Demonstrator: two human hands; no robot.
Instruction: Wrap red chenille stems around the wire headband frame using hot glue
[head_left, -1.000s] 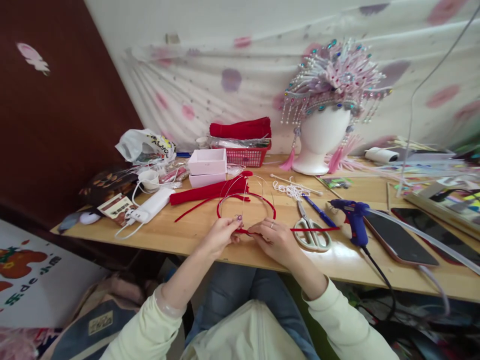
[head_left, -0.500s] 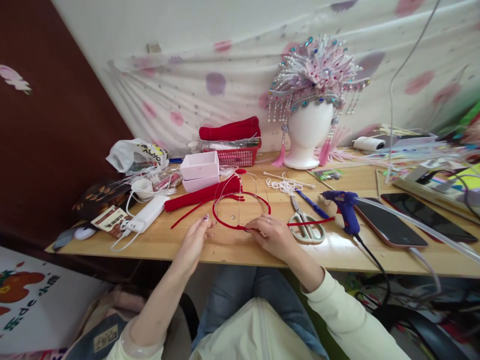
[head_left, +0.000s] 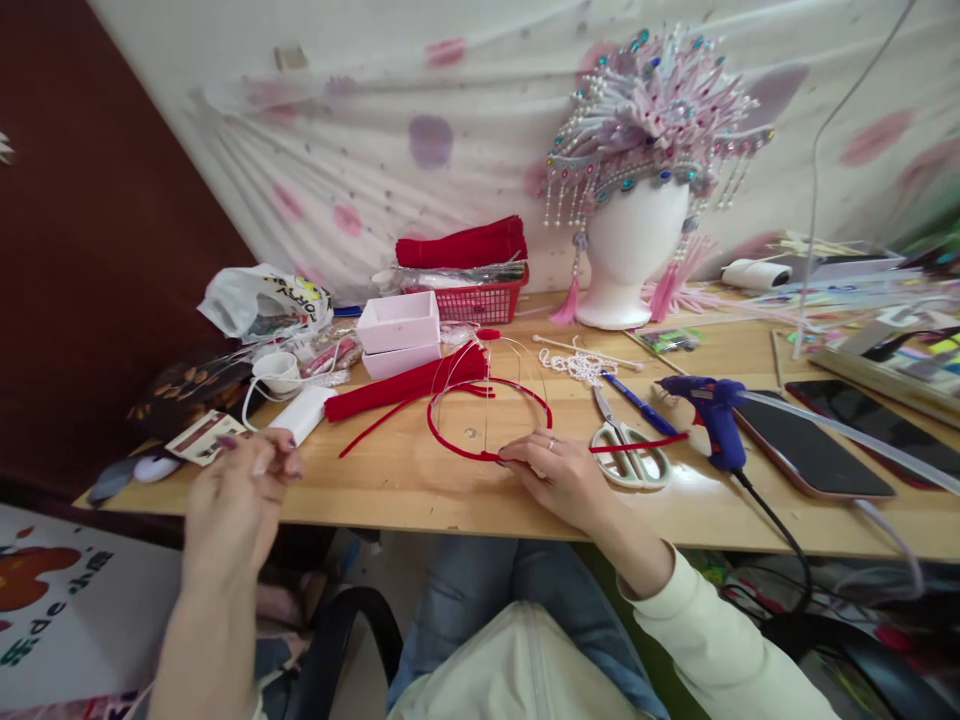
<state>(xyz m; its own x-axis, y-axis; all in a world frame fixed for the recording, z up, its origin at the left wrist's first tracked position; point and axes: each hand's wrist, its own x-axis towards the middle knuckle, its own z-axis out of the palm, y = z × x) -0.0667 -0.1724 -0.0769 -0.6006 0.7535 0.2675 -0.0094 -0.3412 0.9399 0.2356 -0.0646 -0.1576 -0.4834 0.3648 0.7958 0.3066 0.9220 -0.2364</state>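
Observation:
My right hand [head_left: 551, 475] pinches the near edge of a round wire frame [head_left: 459, 452] wrapped in red chenille. Thin bare wires arch over this ring to a small red piece at the top. The frame rests on or just above the table. My left hand [head_left: 240, 485] is raised at the left, away from the frame, its fingers curled together. Whatever is in them is too thin or hidden to make out. Left of the ring lie a loose red chenille stem [head_left: 375, 428] and a red bundle of stems [head_left: 405, 383].
Scissors [head_left: 631, 455], a red stem, a blue pen [head_left: 634, 402], a purple glue gun [head_left: 712, 410] and two phones lie at the right. Behind stand white boxes [head_left: 397, 325], a red basket [head_left: 472, 303] and a white head form [head_left: 637, 250] with a beaded headdress. A white power adapter [head_left: 307, 410] lies left.
My left hand has moved from beside the ring out to the left and towards me. My right hand keeps its pinch on the ring. The view has shifted slightly.

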